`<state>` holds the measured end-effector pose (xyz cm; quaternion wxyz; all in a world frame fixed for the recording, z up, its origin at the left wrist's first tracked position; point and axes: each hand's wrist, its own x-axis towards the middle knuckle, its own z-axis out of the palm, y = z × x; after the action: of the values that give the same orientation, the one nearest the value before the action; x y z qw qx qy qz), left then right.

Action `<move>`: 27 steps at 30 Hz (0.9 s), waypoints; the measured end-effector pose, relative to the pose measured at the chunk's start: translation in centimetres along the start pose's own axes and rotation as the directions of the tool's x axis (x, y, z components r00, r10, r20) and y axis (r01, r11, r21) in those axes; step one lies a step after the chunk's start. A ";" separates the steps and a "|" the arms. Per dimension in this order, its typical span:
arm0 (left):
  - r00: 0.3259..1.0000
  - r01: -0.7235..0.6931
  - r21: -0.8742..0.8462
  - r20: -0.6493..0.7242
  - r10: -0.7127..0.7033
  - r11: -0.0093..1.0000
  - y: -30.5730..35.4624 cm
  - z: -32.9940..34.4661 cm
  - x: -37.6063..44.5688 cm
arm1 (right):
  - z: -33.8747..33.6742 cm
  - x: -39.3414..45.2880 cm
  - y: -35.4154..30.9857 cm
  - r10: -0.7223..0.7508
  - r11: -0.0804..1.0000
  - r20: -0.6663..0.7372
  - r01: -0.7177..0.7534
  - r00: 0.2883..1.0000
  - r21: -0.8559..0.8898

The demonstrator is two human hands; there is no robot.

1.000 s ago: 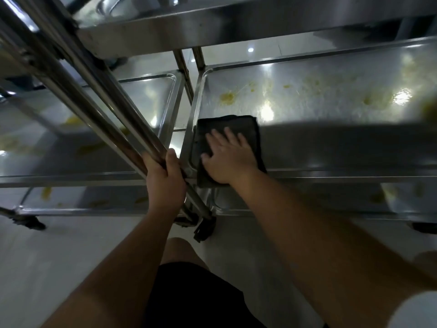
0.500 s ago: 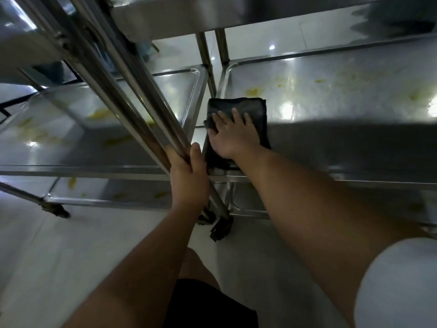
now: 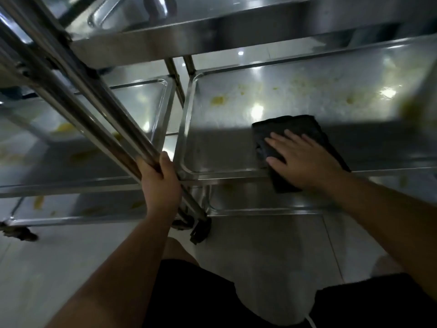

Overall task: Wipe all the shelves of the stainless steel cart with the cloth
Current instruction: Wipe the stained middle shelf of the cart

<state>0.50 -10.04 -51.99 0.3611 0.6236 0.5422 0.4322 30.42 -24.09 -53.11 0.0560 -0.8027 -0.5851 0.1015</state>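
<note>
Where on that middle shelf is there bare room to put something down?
The middle shelf holds only the dark cloth under the right hand, near its front edge. Bare metal lies between the cloth and the shelf's left rim, and behind it, though yellow stains spot it there. The left corner is crowded: the left hand grips the posts.

Arms: I see both forearms bare, no sleeves, watch or rings.
Hands: left hand (image 3: 160, 181) and right hand (image 3: 305, 159) ungloved.
Legs: black shorts (image 3: 189, 297), knees bare.
</note>
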 end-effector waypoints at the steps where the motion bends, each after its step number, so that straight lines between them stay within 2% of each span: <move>1: 1.000 0.016 -0.009 -0.002 -0.016 1.000 0.2 0.0 -0.2 | -0.5 -1.1 2.6 0.043 0.999 0.000 -0.043 0.999 -0.004; 5: 0.999 0.042 -0.007 -0.019 -0.042 0.999 1.0 0.1 -0.7 | -2.1 -3.4 8.9 0.168 0.985 0.010 -0.168 0.986 -0.046; 10: 0.997 0.075 0.085 -0.009 -0.074 0.994 1.5 0.3 -3.3 | -2.3 -3.5 8.6 0.162 0.986 0.020 -0.161 0.987 -0.037; 14: 0.994 0.107 0.262 -0.008 -0.109 0.959 0.5 0.7 -8.4 | -2.4 -3.6 8.8 0.153 0.988 0.033 -0.152 0.988 -0.023; 17: 0.991 0.005 0.306 0.129 -0.047 0.952 0.4 2.5 -13.2 | -2.5 -3.5 8.7 0.150 0.989 0.039 -0.150 0.988 -0.021; 19: 0.969 -0.116 0.317 0.244 0.037 0.941 1.2 3.9 -14.7 | -2.5 -3.5 8.7 0.150 0.989 0.036 -0.149 0.988 -0.021; 23: 0.871 -0.395 0.336 0.434 0.232 0.855 4.8 7.4 -13.7 | -2.6 -3.5 8.6 0.157 0.988 0.043 -0.156 0.987 -0.018; 27: 0.792 -0.539 0.349 0.520 0.320 0.767 7.9 11.6 -12.5 | -2.6 -3.7 8.6 0.158 0.987 0.034 -0.158 0.987 0.004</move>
<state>13.68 -23.34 -50.77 0.1938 0.8819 0.3762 0.2078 37.88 -30.14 -52.03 0.0406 -0.8445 -0.5202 0.1209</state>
